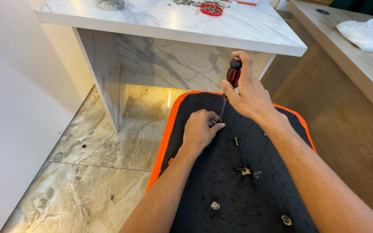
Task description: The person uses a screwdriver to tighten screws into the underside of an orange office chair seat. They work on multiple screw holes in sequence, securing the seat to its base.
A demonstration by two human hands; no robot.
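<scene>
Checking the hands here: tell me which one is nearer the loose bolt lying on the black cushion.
Left. The left hand rests on the cushion just left of the bolt. The right hand is higher, holding the screwdriver above it.

A black fabric seat panel with orange edging (255,194) lies on the marble-pattern tiled floor (96,172), near a white marble-look table (169,26); a round red lid of screws (211,9) sits on the table's far edge, a wooden desk (359,64) to the right.
</scene>
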